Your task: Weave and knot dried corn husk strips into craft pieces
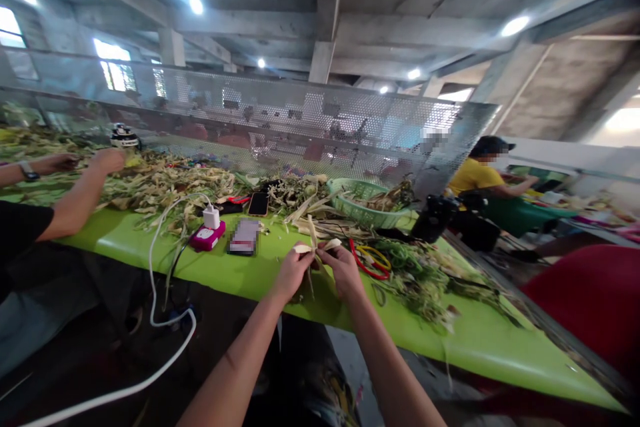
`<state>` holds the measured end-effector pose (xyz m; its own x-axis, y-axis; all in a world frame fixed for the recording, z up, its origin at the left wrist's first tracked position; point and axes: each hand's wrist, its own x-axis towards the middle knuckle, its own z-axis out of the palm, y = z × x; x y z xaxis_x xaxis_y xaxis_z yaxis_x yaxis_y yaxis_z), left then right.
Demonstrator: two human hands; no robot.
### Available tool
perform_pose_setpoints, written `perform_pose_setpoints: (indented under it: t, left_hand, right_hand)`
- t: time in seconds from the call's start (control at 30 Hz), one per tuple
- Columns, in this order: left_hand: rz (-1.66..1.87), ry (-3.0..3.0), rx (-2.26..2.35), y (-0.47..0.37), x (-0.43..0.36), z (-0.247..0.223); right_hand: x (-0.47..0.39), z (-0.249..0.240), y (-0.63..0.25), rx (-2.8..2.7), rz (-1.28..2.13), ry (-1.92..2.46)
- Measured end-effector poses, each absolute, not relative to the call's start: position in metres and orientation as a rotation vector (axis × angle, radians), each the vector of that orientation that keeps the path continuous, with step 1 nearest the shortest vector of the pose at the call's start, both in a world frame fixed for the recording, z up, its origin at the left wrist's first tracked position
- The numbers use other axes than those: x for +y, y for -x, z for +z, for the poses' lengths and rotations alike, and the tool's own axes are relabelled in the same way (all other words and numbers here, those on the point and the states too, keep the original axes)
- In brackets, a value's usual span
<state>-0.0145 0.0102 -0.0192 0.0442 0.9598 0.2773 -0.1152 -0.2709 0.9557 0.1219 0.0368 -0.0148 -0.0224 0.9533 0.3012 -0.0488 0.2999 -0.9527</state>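
Observation:
Over the near edge of the green table, my left hand [293,271] and my right hand [342,267] meet, each with closed fingers. Between them are pale dried plant strips [313,233], crossing one another where the fingertips come together. One strip sticks upward, others point to the sides, and thin ends hang below. Right of my right hand lie red-handled scissors or pliers [367,261], partly among loose fibres. A heap of green and tan plant fibres [415,283] spreads further right. Left of my left hand rests a phone with a blurred screen [244,237].
A white charger [211,216] stands on a magenta power socket [207,237], its white cable trailing off the edge. A dark phone [259,203], a green basket [360,203] and dried leaves [175,183] lie behind. Co-workers sit at left and right. A perforated metal screen [310,127] runs along the back.

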Motion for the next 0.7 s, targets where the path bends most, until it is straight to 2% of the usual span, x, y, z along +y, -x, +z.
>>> perform_pose_setpoints:
  t: [0.13, 0.4, 0.7]
  left_hand:
    - [1.314, -1.129, 0.857, 0.0172, 0.0143, -0.0211]
    - [1.229, -1.303, 0.740, 0.0176, 0.0091, -0.0150]
    - [1.360, -1.059, 0.738, 0.0150, 0.0136, -0.0181]
  right_hand:
    - [0.0357, -0.0126, -0.1236, -1.271, 1.017, 0.944]
    - [0.0394, -0.0131, -0.1268, -1.190, 0.942, 0.976]
    - [0.0346, -0.0105, -0.1233, -1.294, 1.091, 1.000]
